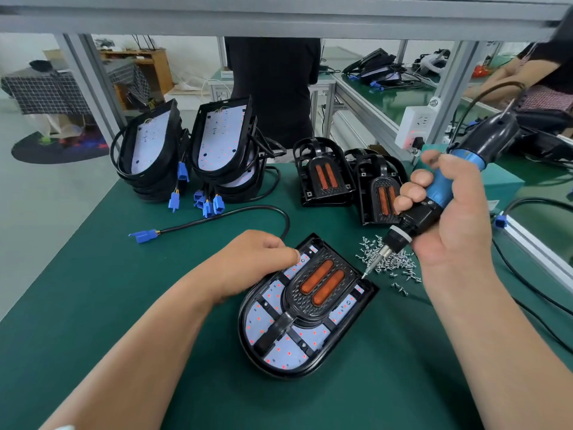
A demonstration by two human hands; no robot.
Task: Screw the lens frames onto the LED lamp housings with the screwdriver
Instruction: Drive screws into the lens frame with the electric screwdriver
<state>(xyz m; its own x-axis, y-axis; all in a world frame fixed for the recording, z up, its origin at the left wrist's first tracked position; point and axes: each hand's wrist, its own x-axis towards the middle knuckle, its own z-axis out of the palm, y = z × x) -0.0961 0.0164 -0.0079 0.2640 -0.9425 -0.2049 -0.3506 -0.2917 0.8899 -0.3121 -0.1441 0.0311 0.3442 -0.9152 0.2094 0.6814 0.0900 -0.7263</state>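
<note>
LED lamp housing, lens frame seated in it, lies on green mat | left hand grips housing's far-left edge, fingers curled | right hand clasps screwdriver, tip at housing's far-right corner | loose screws just beyond that corner | stacked housings, spare frames farther back.

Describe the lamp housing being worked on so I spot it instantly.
On the green workbench mat, look at the near centre, between the two forearms. The lamp housing there lies flat, unlike the stacks leaning behind, and alone carries a lens frame with two orange lenses.
</note>
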